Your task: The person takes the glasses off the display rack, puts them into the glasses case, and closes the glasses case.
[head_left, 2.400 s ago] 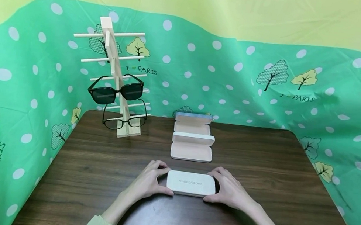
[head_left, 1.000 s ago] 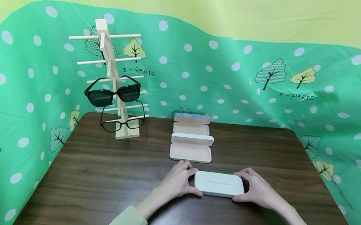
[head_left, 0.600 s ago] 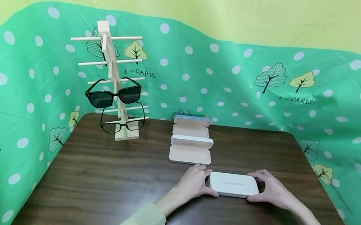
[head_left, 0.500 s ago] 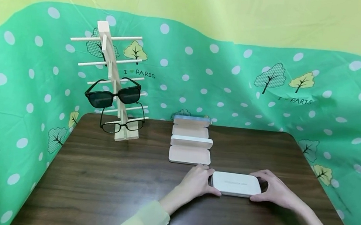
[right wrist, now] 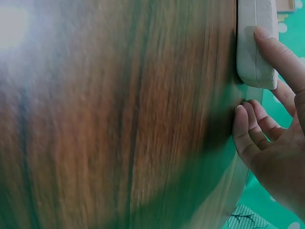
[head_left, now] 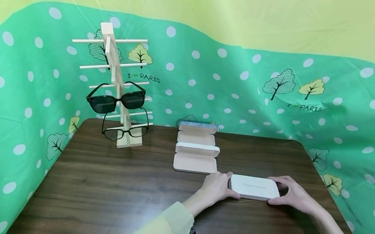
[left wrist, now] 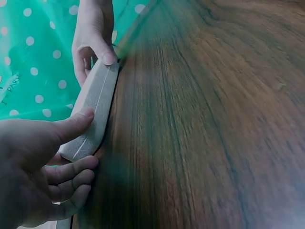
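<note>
White case (head_left: 254, 187), lid closed, lying on wooden table (head_left: 112, 201), right of and nearer than two open cases (head_left: 195, 163). Pinched at both ends by left hand (head_left: 218, 187) and right hand (head_left: 294, 195), thumbs along near side. Probably positioning. Squeeze evenly from both ends, hold flat to table, avoid skewing one end ahead or popping lid, give open cases wide berth.

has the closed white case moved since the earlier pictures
Yes: in the head view the closed white case has moved right and slightly farther away, judged against the nearer open case.
</note>
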Demonstrator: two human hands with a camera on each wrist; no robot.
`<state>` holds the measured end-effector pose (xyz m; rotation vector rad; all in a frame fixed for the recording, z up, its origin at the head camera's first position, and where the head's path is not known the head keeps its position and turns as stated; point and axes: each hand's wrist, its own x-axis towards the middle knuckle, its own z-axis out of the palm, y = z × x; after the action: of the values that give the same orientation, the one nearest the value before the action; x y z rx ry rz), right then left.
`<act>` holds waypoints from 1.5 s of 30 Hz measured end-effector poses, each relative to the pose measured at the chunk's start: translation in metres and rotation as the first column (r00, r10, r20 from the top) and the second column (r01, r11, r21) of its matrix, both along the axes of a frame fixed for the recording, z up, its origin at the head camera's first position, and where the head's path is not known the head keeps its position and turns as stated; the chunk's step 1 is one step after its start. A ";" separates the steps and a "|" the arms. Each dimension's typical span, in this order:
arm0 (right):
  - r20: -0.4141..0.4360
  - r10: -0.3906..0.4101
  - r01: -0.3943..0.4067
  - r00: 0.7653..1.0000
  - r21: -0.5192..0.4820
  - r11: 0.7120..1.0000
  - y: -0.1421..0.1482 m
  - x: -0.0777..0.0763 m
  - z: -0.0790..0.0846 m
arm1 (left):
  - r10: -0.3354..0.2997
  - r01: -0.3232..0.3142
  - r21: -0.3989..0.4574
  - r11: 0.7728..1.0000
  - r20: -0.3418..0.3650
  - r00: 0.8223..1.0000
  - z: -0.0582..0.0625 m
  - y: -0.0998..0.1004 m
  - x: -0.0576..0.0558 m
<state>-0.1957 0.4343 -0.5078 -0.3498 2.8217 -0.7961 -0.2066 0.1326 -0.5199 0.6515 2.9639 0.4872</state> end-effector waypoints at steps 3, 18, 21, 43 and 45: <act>0.006 -0.010 0.010 1.000 0.012 1.000 0.001 -0.004 -0.001 | 0.028 -0.028 0.005 1.000 0.031 0.999 0.000 0.003 -0.002; 0.012 -0.012 0.012 1.000 -0.001 1.000 0.009 -0.028 -0.002 | 0.160 -0.152 -0.066 0.986 0.121 0.980 0.003 0.020 -0.017; 0.012 0.002 -0.002 1.000 -0.009 1.000 0.008 -0.030 -0.002 | 0.170 -0.162 -0.067 0.985 0.140 0.976 0.004 0.020 -0.019; -0.094 -0.065 0.063 0.994 -0.026 0.998 -0.038 -0.046 0.065 | -0.243 0.179 0.376 0.909 0.130 0.961 0.079 -0.076 -0.027; -0.131 -0.055 0.049 0.990 -0.047 0.998 -0.051 -0.048 0.076 | -0.259 0.203 0.403 0.893 0.091 0.961 0.098 -0.089 -0.028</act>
<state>-0.2433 0.3829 -0.4323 -0.3491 2.9516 -0.8773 -0.2342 0.0432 -0.4224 0.9454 2.6222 1.0665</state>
